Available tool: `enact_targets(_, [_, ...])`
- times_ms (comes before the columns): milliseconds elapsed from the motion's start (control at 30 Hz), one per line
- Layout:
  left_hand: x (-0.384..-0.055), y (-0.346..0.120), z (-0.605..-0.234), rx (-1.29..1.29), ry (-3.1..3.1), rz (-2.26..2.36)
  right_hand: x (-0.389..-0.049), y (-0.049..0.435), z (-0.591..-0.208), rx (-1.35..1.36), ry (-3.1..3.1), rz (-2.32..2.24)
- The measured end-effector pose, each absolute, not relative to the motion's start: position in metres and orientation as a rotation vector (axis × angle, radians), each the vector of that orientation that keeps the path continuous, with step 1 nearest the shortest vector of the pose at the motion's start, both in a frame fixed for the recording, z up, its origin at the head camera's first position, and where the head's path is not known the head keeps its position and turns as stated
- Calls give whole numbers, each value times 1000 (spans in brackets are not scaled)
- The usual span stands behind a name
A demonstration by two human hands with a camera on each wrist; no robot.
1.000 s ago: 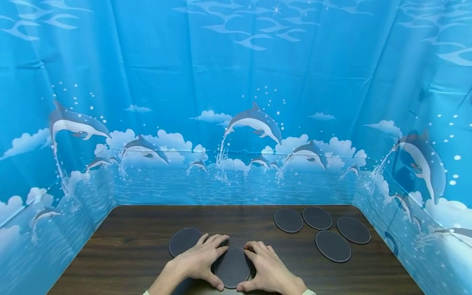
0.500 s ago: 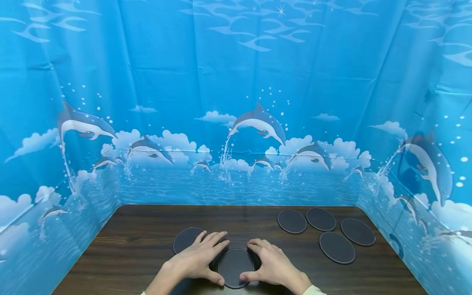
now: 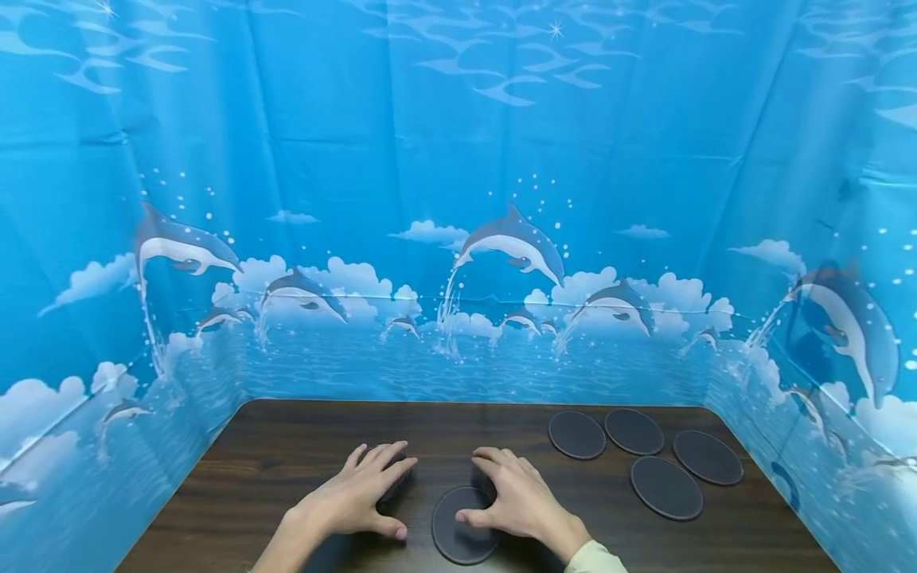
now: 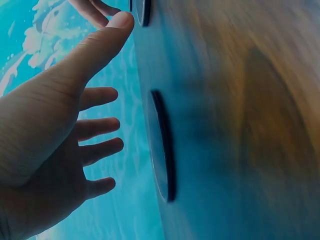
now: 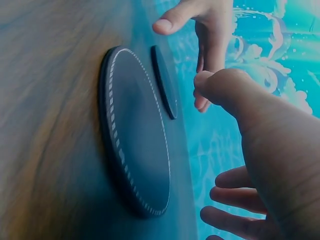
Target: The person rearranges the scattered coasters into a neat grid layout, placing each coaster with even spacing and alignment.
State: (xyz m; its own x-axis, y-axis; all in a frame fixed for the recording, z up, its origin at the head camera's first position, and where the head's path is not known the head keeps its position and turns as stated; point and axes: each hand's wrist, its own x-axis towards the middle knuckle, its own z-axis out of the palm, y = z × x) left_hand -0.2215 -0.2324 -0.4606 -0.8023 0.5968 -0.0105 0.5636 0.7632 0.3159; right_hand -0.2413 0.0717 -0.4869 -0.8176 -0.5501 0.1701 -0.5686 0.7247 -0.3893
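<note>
A round dark coaster (image 3: 454,535) with a stitched rim lies flat on the table between my hands; the right wrist view shows its pale stitching close up. My left hand (image 3: 354,493) hovers to its left, fingers spread and holding nothing. Beneath that hand a second coaster (image 3: 396,485) is mostly hidden, and the left wrist view shows a coaster (image 4: 162,145) apart from the fingers. My right hand (image 3: 519,497) hangs over the right side of the middle coaster, its thumb above the surface. In the right wrist view, this coaster (image 5: 137,135) is apart from the right hand.
Several more dark coasters lie at the table's back right, among them one at the near side (image 3: 666,488) and one at the far right (image 3: 708,458). A blue curtain (image 3: 473,199) printed with dolphins encloses the dark wooden table (image 3: 236,493) at the back and sides.
Both hands have come away from the middle coaster's edges. The left hand has moved left, over the other coaster, and the gap between the hands is wider. The head view has shifted slightly.
</note>
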Motion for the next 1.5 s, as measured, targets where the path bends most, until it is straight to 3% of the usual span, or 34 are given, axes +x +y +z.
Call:
enact_targets(767, [-211, -289, -455, 428, 2855, 341, -254, 15, -483, 1101, -2794, 680])
enact_targets(1500, [-228, -317, -480, 554, 2930, 579, -258, -26, -484, 1051, -2738, 659])
